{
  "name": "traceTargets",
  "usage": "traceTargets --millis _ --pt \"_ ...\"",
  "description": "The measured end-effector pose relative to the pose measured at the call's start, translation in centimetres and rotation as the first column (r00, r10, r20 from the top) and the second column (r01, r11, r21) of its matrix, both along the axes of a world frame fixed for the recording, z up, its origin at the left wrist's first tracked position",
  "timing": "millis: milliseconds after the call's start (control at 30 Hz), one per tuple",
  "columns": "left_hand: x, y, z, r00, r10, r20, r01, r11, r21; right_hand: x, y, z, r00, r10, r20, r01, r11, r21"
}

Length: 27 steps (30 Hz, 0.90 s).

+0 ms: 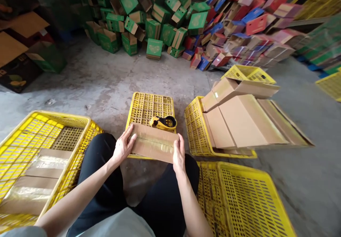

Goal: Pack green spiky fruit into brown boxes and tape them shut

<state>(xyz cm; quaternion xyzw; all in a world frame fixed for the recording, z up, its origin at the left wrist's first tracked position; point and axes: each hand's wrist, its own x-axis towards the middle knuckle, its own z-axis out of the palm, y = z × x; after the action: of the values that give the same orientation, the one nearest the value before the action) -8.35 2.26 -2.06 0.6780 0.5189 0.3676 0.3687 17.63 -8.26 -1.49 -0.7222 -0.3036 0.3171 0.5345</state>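
Note:
Between my two hands is a small brown cardboard box (154,142) with clear tape along its upper face. My left hand (124,144) grips its left end, thumb on top. At the right end my right hand (179,153) holds it the same way. Just beyond the box, a yellow and black tape dispenser (163,122) lies on an upturned yellow plastic crate (149,104). The box covers the near part of that crate. Whether it rests on the crate or is held above it, I cannot tell.
At left, a yellow crate (86,123) holds taped cardboard boxes (48,162). To the right, another crate (193,130) carries flattened cardboard (239,121). A further yellow crate (253,194) stands near my right leg. Green boxes (153,48) and red and blue boxes (255,24) are heaped beyond.

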Motion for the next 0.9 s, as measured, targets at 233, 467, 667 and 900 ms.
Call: traceTargets --millis 233,467,667,900 --pt "0.5 0.5 0.4 0.991 0.031 0.131 -0.007 0.984 -0.177 0.2 -0.7 -1.6 0.969 0.113 -0.219 -0.094 0.991 0.094" --pt "0.4 0.6 0.1 0.997 0.018 0.075 -0.009 0.993 -0.119 0.9 -0.5 -1.6 0.990 0.119 -0.080 -0.122 0.992 -0.032" --pt "0.7 0.7 -0.2 0.998 -0.005 0.065 0.011 0.995 -0.096 2.2 -0.3 -3.1 0.950 0.171 0.263 -0.151 0.984 -0.095" --pt "1.1 0.9 -0.2 0.997 -0.002 0.078 0.008 0.997 -0.079 2.1 1.0 0.5 0.521 0.266 0.811 -0.178 0.963 -0.202"
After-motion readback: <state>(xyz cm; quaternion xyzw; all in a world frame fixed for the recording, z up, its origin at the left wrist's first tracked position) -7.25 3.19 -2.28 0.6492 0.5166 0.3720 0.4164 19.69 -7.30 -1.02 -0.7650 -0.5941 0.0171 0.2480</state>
